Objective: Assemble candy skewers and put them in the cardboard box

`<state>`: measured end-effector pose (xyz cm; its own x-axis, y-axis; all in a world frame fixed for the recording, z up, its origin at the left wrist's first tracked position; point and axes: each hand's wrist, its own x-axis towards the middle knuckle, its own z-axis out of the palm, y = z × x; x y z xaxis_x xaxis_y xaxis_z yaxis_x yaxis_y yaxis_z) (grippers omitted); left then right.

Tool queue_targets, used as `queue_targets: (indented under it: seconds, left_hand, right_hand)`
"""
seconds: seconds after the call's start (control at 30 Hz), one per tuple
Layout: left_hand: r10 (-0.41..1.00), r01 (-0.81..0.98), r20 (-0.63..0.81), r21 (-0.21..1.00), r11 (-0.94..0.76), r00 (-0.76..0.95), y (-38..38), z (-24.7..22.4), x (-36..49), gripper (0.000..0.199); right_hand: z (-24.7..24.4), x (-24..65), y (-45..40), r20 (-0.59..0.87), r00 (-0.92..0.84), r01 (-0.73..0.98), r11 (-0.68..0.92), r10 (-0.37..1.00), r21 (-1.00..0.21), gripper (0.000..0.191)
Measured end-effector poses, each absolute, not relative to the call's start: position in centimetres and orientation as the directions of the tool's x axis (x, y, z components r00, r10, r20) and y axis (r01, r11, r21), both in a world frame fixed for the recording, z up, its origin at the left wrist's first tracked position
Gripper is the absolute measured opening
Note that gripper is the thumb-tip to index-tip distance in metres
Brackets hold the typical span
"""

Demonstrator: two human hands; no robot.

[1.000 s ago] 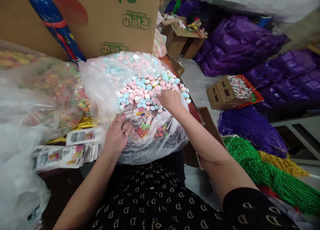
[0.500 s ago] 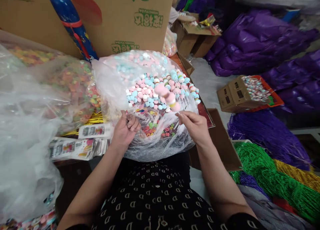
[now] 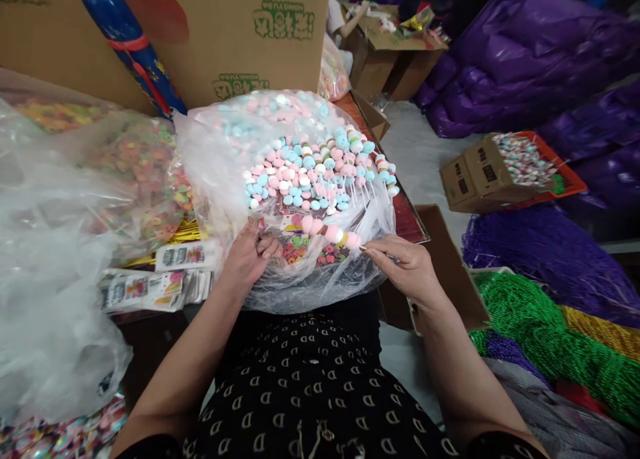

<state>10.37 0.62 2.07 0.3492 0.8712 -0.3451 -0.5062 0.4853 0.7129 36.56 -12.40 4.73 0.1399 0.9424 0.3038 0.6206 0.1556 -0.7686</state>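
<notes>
My right hand (image 3: 400,262) pinches the right end of a skewer of pink, white and yellow candies (image 3: 330,232), held nearly level over the plastic bag. The fingers of my left hand (image 3: 255,249) are closed on a clear printed wrapper (image 3: 283,223), whose colourful part meets the left end of the skewer. Behind them, loose pink, blue and white candies (image 3: 287,176) lie in the large clear bag (image 3: 200,139). Finished-looking candy skewers (image 3: 357,156) with white sticks rest at its right side. Small ring candies (image 3: 295,249) show below the held skewer.
Flat printed wrappers (image 3: 145,290) are stacked at the left, beside yellow ties (image 3: 186,231) and bags of ring candies (image 3: 135,159). A large carton (image 3: 225,39) stands behind. At the right are an open carton (image 3: 445,266) and a box of wrapped sweets (image 3: 465,179). A person's arm (image 3: 355,19) shows farther back.
The skewer has swung from a steep tilt to nearly level, and its left end now meets the wrapper. My right hand has moved slightly right and down. The whole view has shifted a little.
</notes>
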Motion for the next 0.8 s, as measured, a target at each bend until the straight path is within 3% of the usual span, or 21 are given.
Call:
queue_targets:
  seconds: [0.43,0.63,0.8]
  left_hand:
    - [0.898,-0.252,-0.180,0.921,0.297,0.402,0.3,0.8,9.5,0.034]
    - [0.884,-0.082,-0.116,0.982,0.171,0.452,0.1,0.1,8.8,0.033]
    - [0.903,-0.214,-0.105,0.954,0.210,0.417,-0.2,1.5,10.2,0.033]
  right_hand:
    - [1.9,36.1,-13.7,0.253,0.231,0.461,0.124,0.939,-0.879,0.021]
    - [0.5,36.0,-14.5,0.243,0.209,0.475,0.119,0.947,-0.872,0.021]
    - [-0.1,36.2,-14.8,0.260,0.083,0.553,0.172,0.962,-0.815,0.025]
